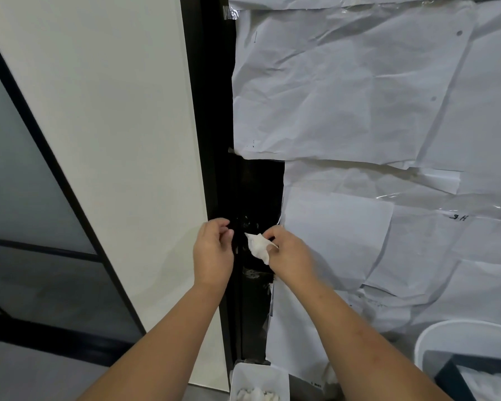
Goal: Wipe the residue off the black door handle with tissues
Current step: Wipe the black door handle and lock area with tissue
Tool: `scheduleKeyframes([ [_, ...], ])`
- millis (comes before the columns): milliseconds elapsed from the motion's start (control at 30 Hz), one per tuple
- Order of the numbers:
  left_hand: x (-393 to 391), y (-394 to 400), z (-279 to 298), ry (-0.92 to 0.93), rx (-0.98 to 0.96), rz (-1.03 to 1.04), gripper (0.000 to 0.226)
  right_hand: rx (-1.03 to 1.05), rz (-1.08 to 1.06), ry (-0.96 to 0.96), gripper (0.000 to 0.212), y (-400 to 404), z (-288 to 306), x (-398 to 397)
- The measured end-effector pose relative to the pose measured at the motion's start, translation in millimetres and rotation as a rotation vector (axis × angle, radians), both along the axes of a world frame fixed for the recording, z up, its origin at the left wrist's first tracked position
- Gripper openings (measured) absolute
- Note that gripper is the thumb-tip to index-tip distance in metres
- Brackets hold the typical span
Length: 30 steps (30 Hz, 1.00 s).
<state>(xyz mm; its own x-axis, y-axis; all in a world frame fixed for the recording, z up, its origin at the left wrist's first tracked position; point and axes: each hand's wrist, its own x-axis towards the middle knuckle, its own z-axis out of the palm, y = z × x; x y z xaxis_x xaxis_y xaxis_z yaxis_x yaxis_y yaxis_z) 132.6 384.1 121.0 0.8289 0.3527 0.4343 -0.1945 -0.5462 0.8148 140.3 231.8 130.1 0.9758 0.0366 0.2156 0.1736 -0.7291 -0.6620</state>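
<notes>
- Running vertically down the dark door edge, the handle [250, 227] shows pale smears; its outline is hard to make out.
- Handwritten marks on the paper [359, 91] sheets, illegible.
- Right hand [289, 253] pinches a crumpled tissue [258, 246] against the handle.
- Left hand [213, 251] beside it, fingers loosely curled, holding nothing.

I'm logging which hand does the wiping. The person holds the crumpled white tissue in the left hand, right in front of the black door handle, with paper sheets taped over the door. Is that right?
Not quite: the head view shows the tissue pinched in the right hand, not the left hand, which holds nothing. The rest stands: it is in front of the black door handle, beside the paper sheets.
</notes>
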Motion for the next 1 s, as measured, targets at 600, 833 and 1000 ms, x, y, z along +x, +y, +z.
scheduleKeyframes([
  [600, 20.4, 25.9, 5.4, -0.118, 0.109, 0.054, 0.041, -0.366, 0.056, -0.764, 0.055, 36.8, 51.3, 39.3],
  [833, 22.8, 30.5, 1.6, -0.123, 0.124, 0.038, 0.04, -0.576, 0.229, -0.49, 0.06, 37.6, 2.6, 31.0],
  [1000, 22.6, 30.4, 2.5, -0.095, 0.135, 0.05, 0.04, -0.366, 0.264, -0.236, 0.044, 29.7, -20.8, 7.9],
])
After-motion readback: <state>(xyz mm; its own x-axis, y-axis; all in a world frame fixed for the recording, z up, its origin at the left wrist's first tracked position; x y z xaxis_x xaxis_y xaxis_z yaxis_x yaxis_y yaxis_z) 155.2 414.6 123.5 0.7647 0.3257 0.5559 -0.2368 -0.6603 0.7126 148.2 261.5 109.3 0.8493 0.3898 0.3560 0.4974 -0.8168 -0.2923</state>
